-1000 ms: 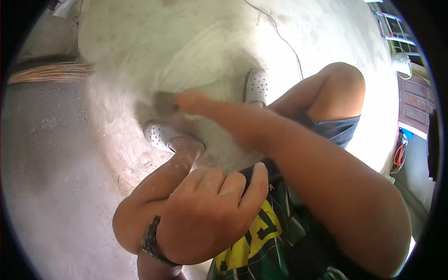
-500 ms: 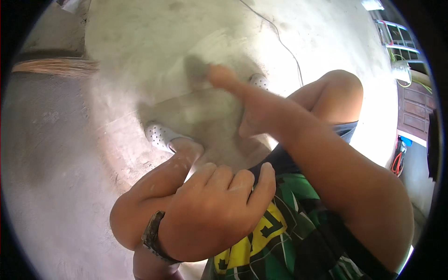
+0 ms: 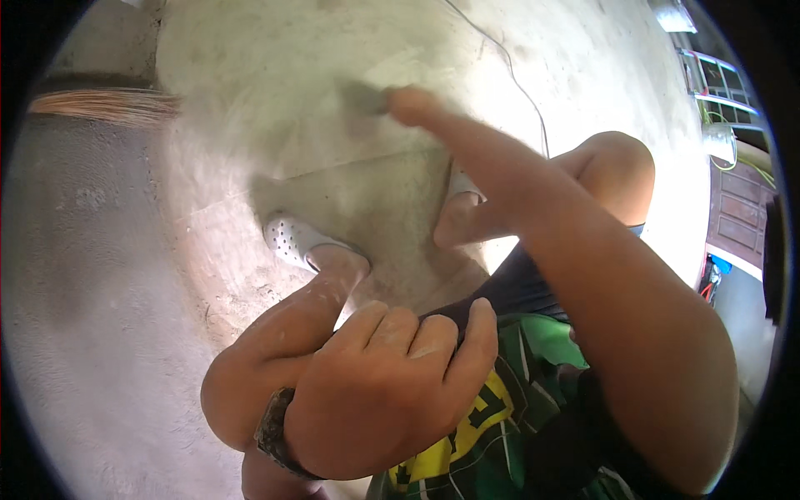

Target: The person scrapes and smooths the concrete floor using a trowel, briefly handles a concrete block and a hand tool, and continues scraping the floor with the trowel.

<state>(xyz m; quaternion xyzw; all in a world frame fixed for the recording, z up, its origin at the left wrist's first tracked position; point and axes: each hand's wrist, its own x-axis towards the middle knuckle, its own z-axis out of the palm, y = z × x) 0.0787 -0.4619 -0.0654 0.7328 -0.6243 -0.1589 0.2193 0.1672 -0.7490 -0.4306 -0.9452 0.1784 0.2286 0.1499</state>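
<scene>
Out over the floor, my right hand [image 3: 408, 107] is closed around a flat dark grey tool [image 3: 363, 97], too smeared by motion to tell its exact kind. That tool is at or just above the pale concrete floor [image 3: 275, 100]. Closer in, my left hand [image 3: 387, 375] hangs by my left knee, back of the hand up. Its fingers are curled, and nothing shows in them; the palm is hidden. A dark wristwatch [image 3: 275, 429] is on the left wrist. Pale dust marks the left fingers.
White perforated clogs [image 3: 289, 240] are on my feet, either side of the work spot. A straw broom [image 3: 108, 107] lies at the far left, by a rougher grey strip of floor [image 3: 83, 267]. A cable [image 3: 517, 75] crosses the floor beyond. A bucket [image 3: 719, 143] stands at the right.
My right hand and the grey tool have moved farther away and slightly right. The left hand has barely moved. The view has shifted a little.
</scene>
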